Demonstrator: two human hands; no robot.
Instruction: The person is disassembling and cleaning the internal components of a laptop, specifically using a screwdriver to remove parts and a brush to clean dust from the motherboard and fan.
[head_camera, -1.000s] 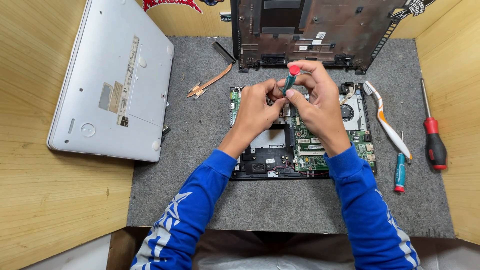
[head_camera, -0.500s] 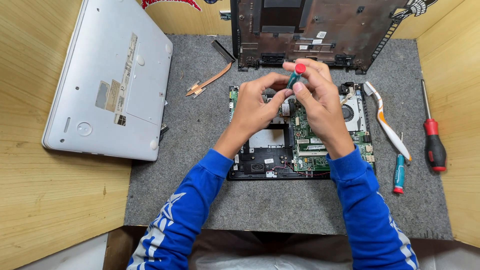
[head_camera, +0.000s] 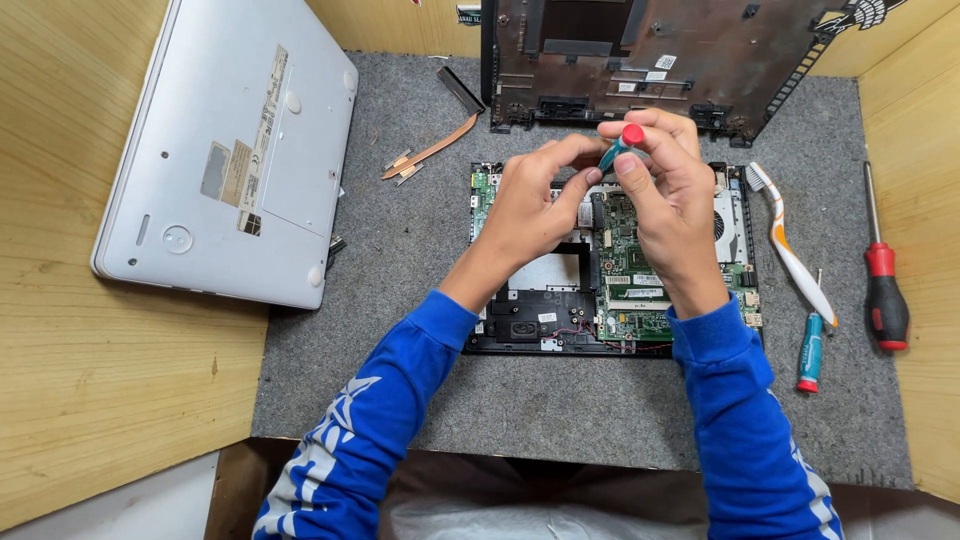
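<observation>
So you're mid-screw: your right hand (head_camera: 672, 190) pinches the small teal screwdriver (head_camera: 620, 150) upright over the opened laptop base (head_camera: 612, 262), your left hand (head_camera: 535, 200) curled around its tip. Next, I'd guess, keep it vertical and turn gently.

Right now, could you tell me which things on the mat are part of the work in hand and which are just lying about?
In use:
- small teal screwdriver with red cap, gripped by right hand
- left hand, steadying beside it
- opened laptop base with green board

Lying about:
- silver laptop
- dark bottom cover
- copper heat pipe
- toothbrush
- red-handled screwdriver
- second teal screwdriver
</observation>
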